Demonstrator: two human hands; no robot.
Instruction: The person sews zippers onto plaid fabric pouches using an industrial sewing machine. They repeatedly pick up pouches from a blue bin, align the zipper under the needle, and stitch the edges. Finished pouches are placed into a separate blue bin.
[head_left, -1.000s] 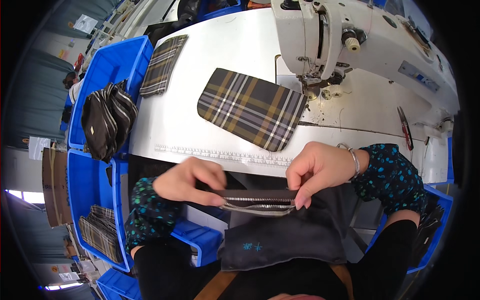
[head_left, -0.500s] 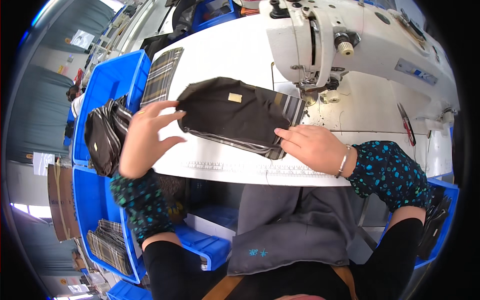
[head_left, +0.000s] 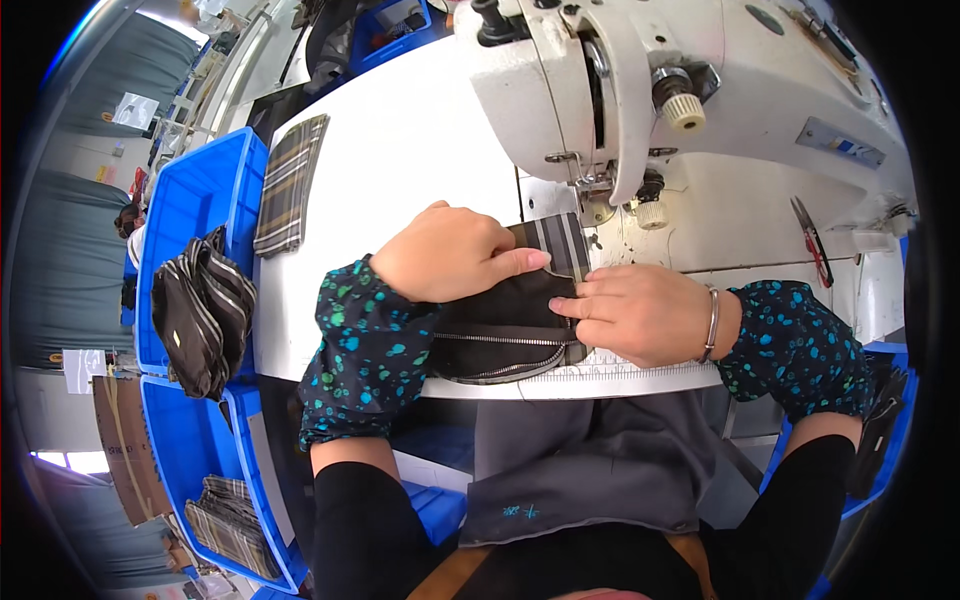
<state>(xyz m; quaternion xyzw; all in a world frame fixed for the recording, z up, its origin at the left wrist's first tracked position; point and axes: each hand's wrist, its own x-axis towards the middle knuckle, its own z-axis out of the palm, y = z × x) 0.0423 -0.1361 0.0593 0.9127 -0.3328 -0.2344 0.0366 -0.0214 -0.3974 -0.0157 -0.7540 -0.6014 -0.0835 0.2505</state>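
Note:
A dark brown fabric pouch piece (head_left: 490, 312) with a silver zipper (head_left: 500, 339) lies at the front of the white sewing table. A striped plaid panel (head_left: 555, 238) shows beneath its far right edge, close to the presser foot of the sewing machine (head_left: 560, 90). Across the pouch's upper part lies my left hand (head_left: 450, 254), thumb stretched along the edge and the other fingers curled into the cloth, partly hidden. My right hand (head_left: 640, 312) holds the pouch's right edge, its fingertips pressed on the fabric and nearly meeting the left thumb.
Another folded plaid piece (head_left: 291, 185) rests at the table's left. Beside it, blue bins (head_left: 200, 190) hold dark zippered pieces (head_left: 203, 310) and plaid pieces (head_left: 232, 527). Red-handled snips (head_left: 813, 243) lie right of the machine. A printed ruler (head_left: 650, 377) runs along the table's front edge.
My left hand has moved right, from beside the pouch's left end onto its top. The pouch has turned and folded, with its zipper side now facing up toward me. My right hand stays at its right edge.

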